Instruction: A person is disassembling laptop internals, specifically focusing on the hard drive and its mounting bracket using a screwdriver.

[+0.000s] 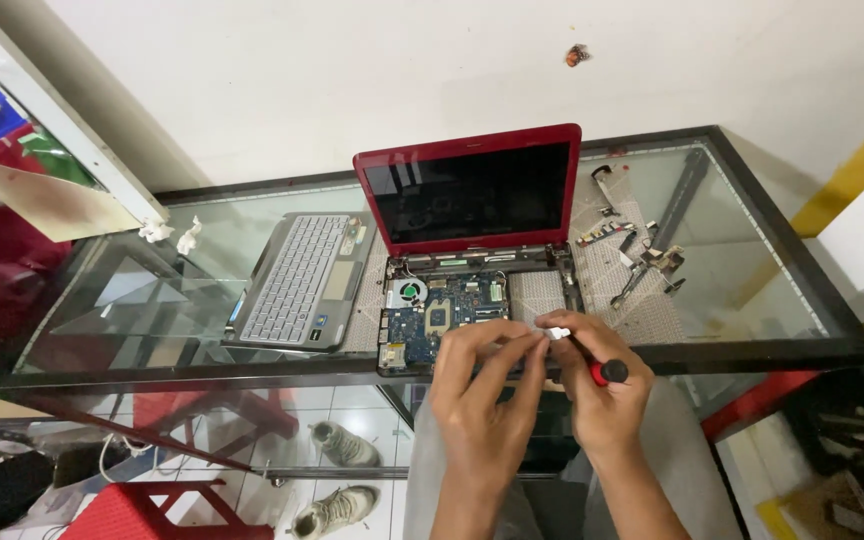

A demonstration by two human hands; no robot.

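A red laptop point(472, 190) stands open on a glass table point(152, 300), its base stripped so the blue circuit board point(437, 315) and small fan point(408, 293) show. My right hand point(602, 385) grips a screwdriver with a red and black handle point(609, 372). My left hand point(477, 385) pinches a small white piece point(555, 332) at the tool's tip, over the laptop's front right edge. Both hands meet there, just above the base.
The removed grey keyboard panel point(300, 278) lies left of the laptop. Loose metal brackets and cables point(642, 255) rest on a mat to the right. White scraps point(172, 235) sit at the back left. Shoes point(337, 445) and a red stool point(152, 510) show beneath the glass.
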